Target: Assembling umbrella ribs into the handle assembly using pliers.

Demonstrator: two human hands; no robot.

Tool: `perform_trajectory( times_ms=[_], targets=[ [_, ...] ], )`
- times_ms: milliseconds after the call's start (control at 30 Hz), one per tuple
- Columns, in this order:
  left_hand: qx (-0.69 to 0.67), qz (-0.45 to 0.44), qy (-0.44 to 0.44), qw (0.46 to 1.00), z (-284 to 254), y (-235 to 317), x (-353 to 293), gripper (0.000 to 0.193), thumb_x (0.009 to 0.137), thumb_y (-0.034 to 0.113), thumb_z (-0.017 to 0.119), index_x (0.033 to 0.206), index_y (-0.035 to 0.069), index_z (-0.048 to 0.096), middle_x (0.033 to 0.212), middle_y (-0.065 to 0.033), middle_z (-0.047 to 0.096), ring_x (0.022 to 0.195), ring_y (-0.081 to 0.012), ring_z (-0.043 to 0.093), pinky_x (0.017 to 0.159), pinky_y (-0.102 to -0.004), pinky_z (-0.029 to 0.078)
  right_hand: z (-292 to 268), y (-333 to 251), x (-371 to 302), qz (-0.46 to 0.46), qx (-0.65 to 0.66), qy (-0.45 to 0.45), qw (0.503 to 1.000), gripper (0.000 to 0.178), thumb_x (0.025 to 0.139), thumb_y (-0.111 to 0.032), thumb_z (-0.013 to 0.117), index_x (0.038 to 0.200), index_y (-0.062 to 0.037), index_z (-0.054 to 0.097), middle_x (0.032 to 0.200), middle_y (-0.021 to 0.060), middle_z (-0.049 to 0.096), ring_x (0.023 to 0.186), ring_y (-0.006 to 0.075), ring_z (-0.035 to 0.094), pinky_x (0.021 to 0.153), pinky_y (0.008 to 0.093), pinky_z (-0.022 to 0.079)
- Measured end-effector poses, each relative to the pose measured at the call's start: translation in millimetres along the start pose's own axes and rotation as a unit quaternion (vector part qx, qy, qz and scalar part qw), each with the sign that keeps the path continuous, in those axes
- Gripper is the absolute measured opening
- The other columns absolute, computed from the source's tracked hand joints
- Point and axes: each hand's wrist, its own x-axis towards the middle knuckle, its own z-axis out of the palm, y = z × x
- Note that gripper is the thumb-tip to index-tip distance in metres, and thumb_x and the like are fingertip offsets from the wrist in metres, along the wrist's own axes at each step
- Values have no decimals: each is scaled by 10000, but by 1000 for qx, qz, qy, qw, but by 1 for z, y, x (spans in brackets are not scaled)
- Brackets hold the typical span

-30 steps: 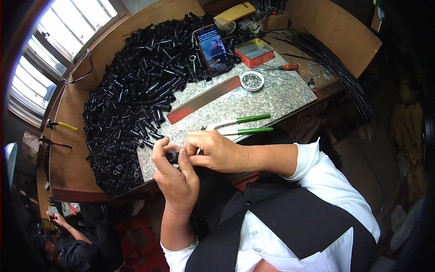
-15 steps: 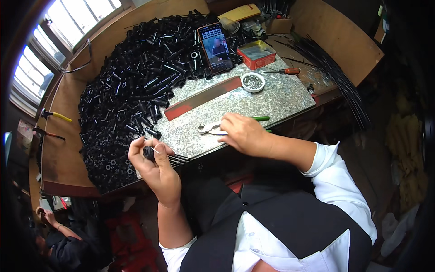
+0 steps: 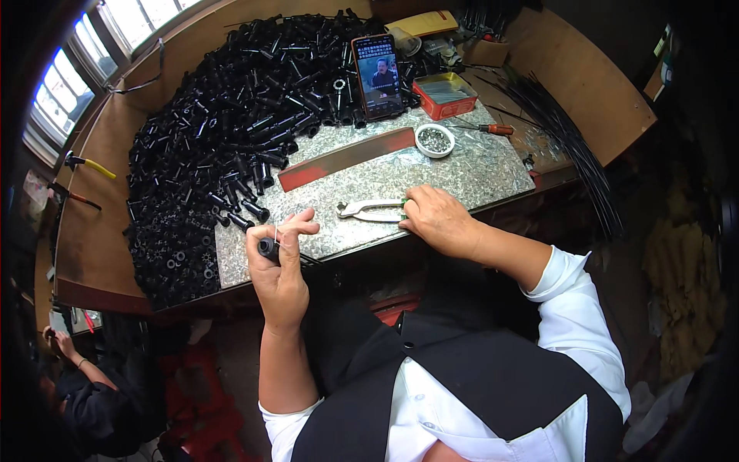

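My left hand (image 3: 279, 266) is closed round a black tubular part (image 3: 268, 248) at the table's front edge, its open end facing up. A thin light wire stands up by the thumb, and dark thin rods stick out behind the hand to the right. To the right, my right hand (image 3: 440, 222) has its fingers closed on the green handles of end-cutting pincers (image 3: 371, 209). The pincers lie on the speckled tabletop (image 3: 331, 181), their jaws toward my left hand and slightly apart. My palm hides most of the handles.
A large heap of black tubular parts (image 3: 223, 131) fills the left. Behind stand a phone (image 3: 379, 77), a red tin (image 3: 446, 108) and a white bowl of small metal pieces (image 3: 434, 141). A red-brown metal bar (image 3: 346, 158) crosses the middle. Long black rods (image 3: 570, 138) hang off the right.
My right hand has slid back along the pincers, from near their middle to the green handles. My left hand has shifted slightly right, and its fingers have stretched out toward the right.
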Motion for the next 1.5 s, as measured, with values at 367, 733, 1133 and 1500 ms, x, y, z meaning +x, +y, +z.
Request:
perform_trajectory(
  times_ms=[367, 733, 1133, 1500],
  targets=[
    [-41, -110, 0, 993, 4, -7, -10, 235, 928, 53, 540, 986, 103, 318, 612, 30, 385, 489, -42, 332, 469, -200, 310, -34, -3, 6, 59, 264, 65, 960, 263, 841, -200, 666, 845, -31, 465, 802, 145, 513, 691, 293, 530, 618, 374, 423],
    [-60, -80, -42, 994, 9, -22, -22, 777, 721, 374, 801, 1218, 61, 292, 597, 64, 369, 538, -38, 343, 525, -184, 279, -63, -12, 24, -73, -127, 269, 952, 318, 754, -187, 709, 938, -48, 491, 1224, 121, 486, 1249, 316, 432, 1104, 578, 147],
    [-30, -115, 55, 991, 26, -21, -26, 433, 768, 246, 781, 1036, 41, 510, 949, -13, 507, 771, -75, 537, 696, -210, 437, -57, -21, 15, -61, -73, 171, 981, 396, 735, -150, 698, 1036, -18, 477, 1237, 156, 437, 1289, 359, 370, 1064, 627, 178],
    [53, -66, 53, 995, 26, -17, -26, 391, 690, 213, 839, 902, 29, 568, 744, 28, 526, 643, -43, 462, 588, -177, 373, -62, -23, -6, -76, -69, 123, 987, 271, 763, -212, 687, 849, -29, 506, 950, 126, 552, 924, 291, 560, 836, 409, 443]
  ],
)
